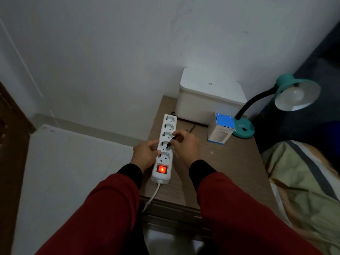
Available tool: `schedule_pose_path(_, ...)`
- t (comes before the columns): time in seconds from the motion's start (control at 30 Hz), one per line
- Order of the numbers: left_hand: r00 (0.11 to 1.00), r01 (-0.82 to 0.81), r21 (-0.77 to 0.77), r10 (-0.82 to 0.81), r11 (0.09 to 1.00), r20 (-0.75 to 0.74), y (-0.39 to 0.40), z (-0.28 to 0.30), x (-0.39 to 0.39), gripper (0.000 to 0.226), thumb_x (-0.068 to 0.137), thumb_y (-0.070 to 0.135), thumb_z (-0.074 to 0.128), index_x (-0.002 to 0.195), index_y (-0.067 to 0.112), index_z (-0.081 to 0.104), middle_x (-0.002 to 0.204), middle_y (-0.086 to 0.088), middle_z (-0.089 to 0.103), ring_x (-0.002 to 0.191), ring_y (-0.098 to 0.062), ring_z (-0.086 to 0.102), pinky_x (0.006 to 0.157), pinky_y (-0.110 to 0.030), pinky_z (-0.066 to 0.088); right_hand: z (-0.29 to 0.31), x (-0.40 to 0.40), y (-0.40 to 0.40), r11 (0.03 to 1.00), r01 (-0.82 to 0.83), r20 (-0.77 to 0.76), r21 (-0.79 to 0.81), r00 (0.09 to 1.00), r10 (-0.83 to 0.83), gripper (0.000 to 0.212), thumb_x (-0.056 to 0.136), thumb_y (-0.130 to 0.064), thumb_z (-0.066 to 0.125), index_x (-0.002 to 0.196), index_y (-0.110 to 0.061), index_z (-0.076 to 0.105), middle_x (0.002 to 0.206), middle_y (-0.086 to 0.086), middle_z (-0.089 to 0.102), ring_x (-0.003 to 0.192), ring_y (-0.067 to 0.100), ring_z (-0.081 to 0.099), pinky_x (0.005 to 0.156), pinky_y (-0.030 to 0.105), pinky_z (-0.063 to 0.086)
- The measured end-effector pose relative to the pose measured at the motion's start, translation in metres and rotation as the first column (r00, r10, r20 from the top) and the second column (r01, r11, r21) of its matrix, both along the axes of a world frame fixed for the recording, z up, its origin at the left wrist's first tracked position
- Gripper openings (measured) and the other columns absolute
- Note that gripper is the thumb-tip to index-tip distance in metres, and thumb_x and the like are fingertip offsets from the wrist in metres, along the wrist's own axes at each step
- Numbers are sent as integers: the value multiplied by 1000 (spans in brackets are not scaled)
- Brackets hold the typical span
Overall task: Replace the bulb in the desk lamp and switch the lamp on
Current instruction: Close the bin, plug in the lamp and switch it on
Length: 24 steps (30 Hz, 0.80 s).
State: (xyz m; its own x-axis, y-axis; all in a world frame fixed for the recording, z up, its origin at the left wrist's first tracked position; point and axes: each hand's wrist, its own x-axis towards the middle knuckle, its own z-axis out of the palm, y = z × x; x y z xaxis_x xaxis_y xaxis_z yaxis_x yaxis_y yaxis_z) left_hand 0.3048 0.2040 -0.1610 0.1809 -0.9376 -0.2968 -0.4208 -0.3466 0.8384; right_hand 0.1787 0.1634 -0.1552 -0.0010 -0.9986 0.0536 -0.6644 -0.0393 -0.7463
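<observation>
A teal desk lamp (pixel 244 128) stands at the back right of the bedside table, its black neck bent so the shade faces me; a white bulb (pixel 294 97) sits in the shade, unlit. A white power strip (pixel 166 137) lies along the table, its red switch (pixel 161 169) glowing. My left hand (pixel 145 153) grips the strip's left side. My right hand (pixel 185 144) pinches a black plug (pixel 171 141), its pins angled at the fourth socket. A black cord (pixel 191 127) runs back toward the lamp.
A blue-and-white bulb box (pixel 221 129) stands beside the lamp base. A white lidded container (pixel 209 96) sits against the wall behind it. The strip's white cable (pixel 152 196) hangs over the brown table's front edge (pixel 230 172). A bed with bedding (pixel 303 173) lies right.
</observation>
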Motion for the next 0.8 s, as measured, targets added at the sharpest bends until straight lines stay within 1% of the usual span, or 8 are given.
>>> schedule_pose_path(0.1,1000,-3,8,3,1000,-9,-1,0,1,46,88,7,62,133,13,53,123,-12,65,113,-22,61,91,-23,44,-5,5,-2,1000,-2,-72,-11,997,1,22,82,-9,69,104,-8,69,102,10,70,81,7,56,71,13,43)
schedule_pose_path(0.2,1000,-5,15,5,1000,-17,-2,2,1,46,88,5,62,133,11,52,124,-11,64,114,-21,60,81,-16,39,-5,10,-4,1000,-6,-86,-9,996,5,20,81,-9,69,101,-8,69,103,11,70,83,12,61,73,16,44)
schedule_pose_path(0.3,1000,-11,16,11,1000,-5,-4,3,1,45,87,7,63,131,12,54,124,-10,65,115,-18,59,79,-12,35,-4,13,-6,999,-48,-155,0,987,47,21,81,-11,70,101,-8,70,104,9,71,94,17,66,77,17,45)
schedule_pose_path(0.37,1000,-7,16,7,1000,7,-4,3,2,45,87,9,63,131,12,54,124,-9,65,116,-18,59,79,-11,34,-6,13,-6,996,-91,-234,10,968,91,19,81,-13,69,100,-9,71,103,9,71,95,18,66,80,21,49)
schedule_pose_path(0.43,1000,-1,16,0,1000,13,-4,2,2,45,88,9,63,131,12,53,124,-9,65,115,-18,59,80,-13,36,-8,13,-6,994,-104,-272,14,957,104,17,81,-14,68,97,-11,71,102,8,72,93,18,67,80,25,52)
schedule_pose_path(0.5,1000,10,17,-11,1000,23,-4,1,2,45,88,9,63,132,12,53,124,-10,64,115,-19,59,82,-16,38,-8,14,-6,996,-93,-268,9,959,92,16,80,-13,68,96,-11,71,99,9,73,92,19,67,81,26,53)
schedule_pose_path(0.63,999,20,16,-21,1000,46,-6,-1,2,46,87,10,63,132,12,52,126,-11,63,117,-20,58,95,-23,43,-8,18,-6,996,-88,-265,26,960,92,16,80,-9,67,95,-8,71,99,11,73,93,22,67,85,33,56)
schedule_pose_path(0.8,997,25,17,-26,1000,71,-7,-3,2,47,87,11,64,133,11,52,127,-11,62,118,-20,57,101,-26,42,-8,21,-7,993,-94,-273,65,956,109,15,83,-6,65,98,-7,70,103,14,71,94,25,67,82,33,57)
